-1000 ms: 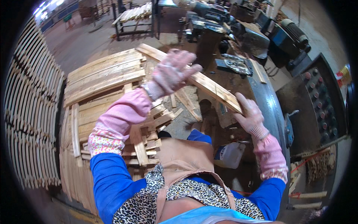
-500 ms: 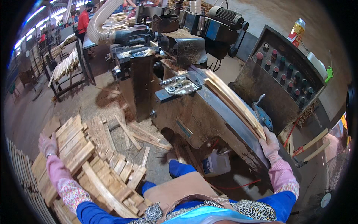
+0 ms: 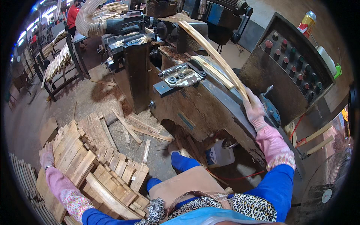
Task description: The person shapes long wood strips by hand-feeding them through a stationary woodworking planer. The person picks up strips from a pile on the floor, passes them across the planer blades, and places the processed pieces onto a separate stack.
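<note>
Slat on the machine bed, stack at the left

Right hand [image 3: 254, 108] presses gloved fingers, held together, on the near end of the curved wooden slat [image 3: 215, 56], which lies along the machine bed [image 3: 210, 101]; its long axis runs away from the fingers toward the cutter housing at the far end. Left hand [image 3: 47, 155] rests on the far-left edge of the stacked boards [image 3: 80, 150], fingers curled; whether it grips one I cannot tell. Half a second ago that hand reached lower along the stack.

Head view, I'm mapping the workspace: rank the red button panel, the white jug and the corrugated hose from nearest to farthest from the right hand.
From the right hand:
1. Red button panel, just beyond it, right.
2. White jug, below, under the machine.
3. Corrugated hose, far upper left.
</note>
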`<state>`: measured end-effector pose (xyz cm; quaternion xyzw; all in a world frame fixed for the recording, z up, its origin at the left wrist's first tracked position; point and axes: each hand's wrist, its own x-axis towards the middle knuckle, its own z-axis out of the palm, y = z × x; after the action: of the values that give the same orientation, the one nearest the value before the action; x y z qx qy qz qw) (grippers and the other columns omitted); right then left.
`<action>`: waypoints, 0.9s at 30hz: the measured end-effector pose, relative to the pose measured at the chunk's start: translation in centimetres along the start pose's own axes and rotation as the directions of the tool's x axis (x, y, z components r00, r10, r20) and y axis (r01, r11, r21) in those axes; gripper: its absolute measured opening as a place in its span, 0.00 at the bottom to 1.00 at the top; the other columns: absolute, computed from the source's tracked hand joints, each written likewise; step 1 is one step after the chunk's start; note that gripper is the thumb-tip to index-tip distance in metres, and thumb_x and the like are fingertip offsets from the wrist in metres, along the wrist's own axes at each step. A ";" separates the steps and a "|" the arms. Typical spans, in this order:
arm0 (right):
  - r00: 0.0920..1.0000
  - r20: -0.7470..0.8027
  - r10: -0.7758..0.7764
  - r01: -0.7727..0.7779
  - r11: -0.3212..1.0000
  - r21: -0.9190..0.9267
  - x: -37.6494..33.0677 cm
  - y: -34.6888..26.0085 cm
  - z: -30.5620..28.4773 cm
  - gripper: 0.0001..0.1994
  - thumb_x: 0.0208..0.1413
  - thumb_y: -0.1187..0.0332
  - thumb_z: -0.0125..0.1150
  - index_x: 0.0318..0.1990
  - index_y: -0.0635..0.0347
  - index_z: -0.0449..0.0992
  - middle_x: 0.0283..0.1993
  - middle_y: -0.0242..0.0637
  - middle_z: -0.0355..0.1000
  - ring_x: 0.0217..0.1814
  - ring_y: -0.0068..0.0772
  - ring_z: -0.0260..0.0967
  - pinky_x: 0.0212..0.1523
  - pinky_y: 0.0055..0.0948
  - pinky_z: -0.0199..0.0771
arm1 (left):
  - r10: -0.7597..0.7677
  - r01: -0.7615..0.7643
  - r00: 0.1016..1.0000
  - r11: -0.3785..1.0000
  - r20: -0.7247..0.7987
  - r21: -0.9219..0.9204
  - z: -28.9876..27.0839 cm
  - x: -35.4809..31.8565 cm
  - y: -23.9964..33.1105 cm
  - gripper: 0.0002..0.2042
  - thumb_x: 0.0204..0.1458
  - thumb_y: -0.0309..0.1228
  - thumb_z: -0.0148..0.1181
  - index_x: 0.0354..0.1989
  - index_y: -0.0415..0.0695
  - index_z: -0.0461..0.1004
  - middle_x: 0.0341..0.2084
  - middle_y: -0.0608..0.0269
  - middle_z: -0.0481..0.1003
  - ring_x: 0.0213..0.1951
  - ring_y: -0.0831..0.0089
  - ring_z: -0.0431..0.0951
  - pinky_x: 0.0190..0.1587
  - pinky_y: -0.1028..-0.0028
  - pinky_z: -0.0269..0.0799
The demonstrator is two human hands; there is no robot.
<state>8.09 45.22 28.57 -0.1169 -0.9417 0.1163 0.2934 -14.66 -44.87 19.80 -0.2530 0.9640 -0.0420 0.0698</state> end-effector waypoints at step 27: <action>0.689 0.437 -0.578 0.042 0.634 0.772 -1.2 -14.8 3.0 0.35 0.58 0.63 0.71 0.72 0.56 0.63 0.69 0.41 0.68 0.68 0.35 0.66 0.70 0.33 0.63 | 0.534 -0.815 -0.142 0.414 -0.833 0.405 -13.3 -31.2 17.5 0.34 0.44 0.78 0.51 0.29 0.55 0.71 0.23 0.70 0.68 0.31 0.70 0.70 0.53 0.55 0.64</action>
<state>5.05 30.44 29.82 0.2309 -0.8646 0.4459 -0.0159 1.75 -13.60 34.42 0.3580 0.7951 -0.0028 -0.4895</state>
